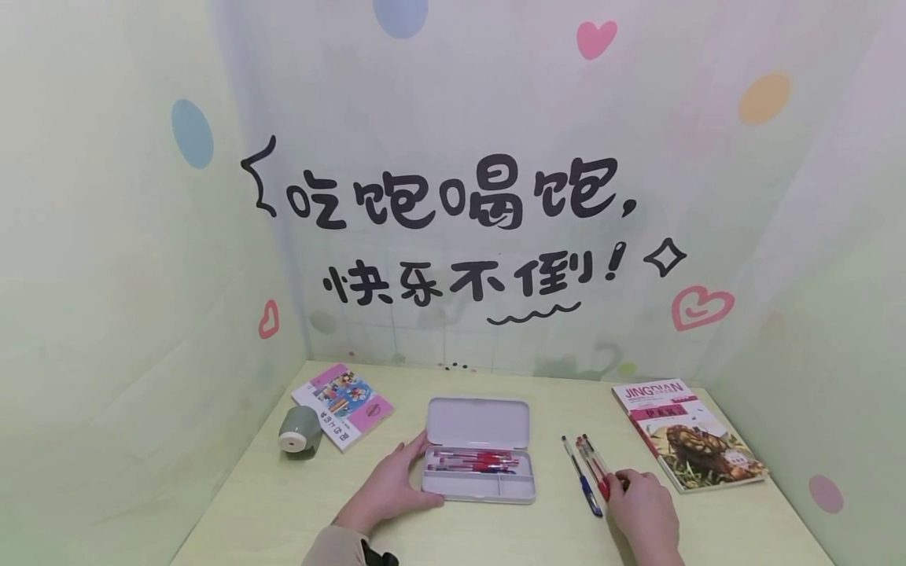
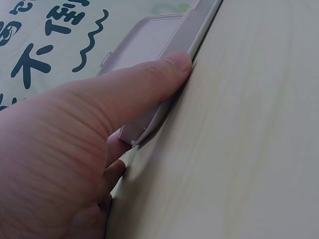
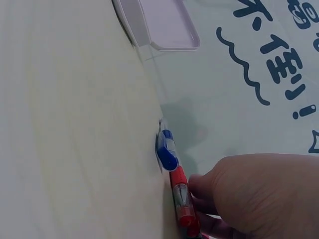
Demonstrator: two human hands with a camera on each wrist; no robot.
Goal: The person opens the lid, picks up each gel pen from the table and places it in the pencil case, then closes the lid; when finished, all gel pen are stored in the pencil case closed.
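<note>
A pale lilac pencil case lies with its lid raised, several red pens in its long compartment. At its left side my left hand holds it, thumb along the front edge and fingers by the side wall; the left wrist view shows the thumb on the case. Farther right my right hand is curled at a small group of red pens, its fingertips pinching at their near end. Just left of these lies a blue pen, its blue end near the camera in the right wrist view.
A grey-green cup-like object with a white end lies at the left beside a pink and white booklet. A magazine lies at the right. Printed fabric walls enclose the table.
</note>
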